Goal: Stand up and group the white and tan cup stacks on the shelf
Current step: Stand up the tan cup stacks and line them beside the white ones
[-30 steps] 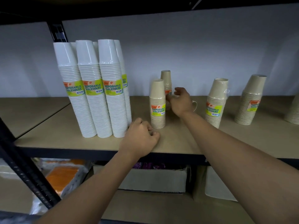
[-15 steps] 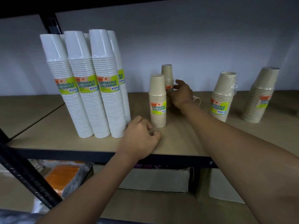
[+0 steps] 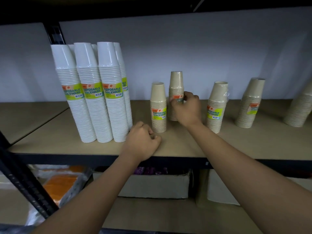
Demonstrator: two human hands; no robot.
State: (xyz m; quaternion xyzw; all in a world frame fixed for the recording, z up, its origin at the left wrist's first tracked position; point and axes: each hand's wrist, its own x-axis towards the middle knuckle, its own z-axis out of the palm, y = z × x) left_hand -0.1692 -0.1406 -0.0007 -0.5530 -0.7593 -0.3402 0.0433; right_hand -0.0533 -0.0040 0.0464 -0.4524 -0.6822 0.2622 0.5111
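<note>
- Gripping the rear tan cup stack (image 3: 176, 88) with the right hand (image 3: 185, 108): fingers and thumb are wrapped round its middle, right over the label, just right of the frame's centre.
- That stack is upright, long axis vertical, cups upside down with bases up and mouths down. Can't tell if its bottom is touching the shelf board (image 3: 236, 142), since the hand hides part of it.
- Just beside it, lower left, is the front tan cup stack (image 3: 158, 107), also upright and mouth-down, its green "Disposable Tableware" label facing the camera. The two look close to touching.
- The left hand (image 3: 143, 142) is balled into a loose fist holding nothing, knuckles resting on the board near the front edge, between the white bunch and the front tan one.
- The white cup stacks (image 3: 94, 107) are huddled together in the left half of the frame, much taller, all standing base-up with labels forward. Their tops lean a bit toward the upper left in this wide view.
- Over on the right are a third tan cup stack (image 3: 216, 107) and a fourth tan cup stack (image 3: 249, 103), set apart from each other, both standing, tops tipping toward the right in frame.
- One more tan stack (image 3: 300, 108) is cut off at the right edge.
- Underneath, lower in the frame, there's a cardboard box (image 3: 157, 184) and some orange packs (image 3: 59, 179) in plastic.
</note>
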